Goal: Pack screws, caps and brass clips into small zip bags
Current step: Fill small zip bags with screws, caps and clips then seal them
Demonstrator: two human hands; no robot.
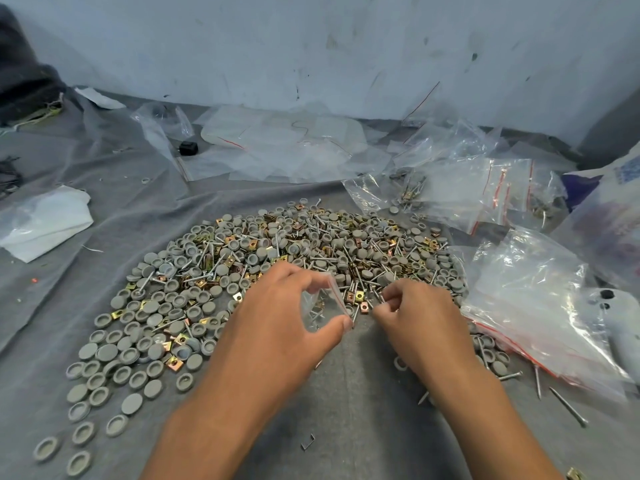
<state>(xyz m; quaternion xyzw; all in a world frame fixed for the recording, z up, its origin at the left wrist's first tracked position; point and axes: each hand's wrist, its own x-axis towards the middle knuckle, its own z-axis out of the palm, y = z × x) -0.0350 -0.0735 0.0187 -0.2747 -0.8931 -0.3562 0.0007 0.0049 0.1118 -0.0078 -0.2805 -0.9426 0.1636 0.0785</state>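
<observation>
Left hand (277,317): we pinch a small zip bag (320,306) between thumb and forefinger, its mouth held apart, screws inside.
Right hand (412,313): our fingers (389,295) close together on a few screws just right of the bag.
Pile (242,268): grey caps, brass clips and screws lie on the grey cloth (363,410), far of both hands.
Filled bags (485,192): far right.

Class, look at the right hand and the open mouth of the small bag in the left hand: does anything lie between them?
Nothing visible does. The left hand holds the zip bag open; the right hand sits just beside its mouth.
</observation>
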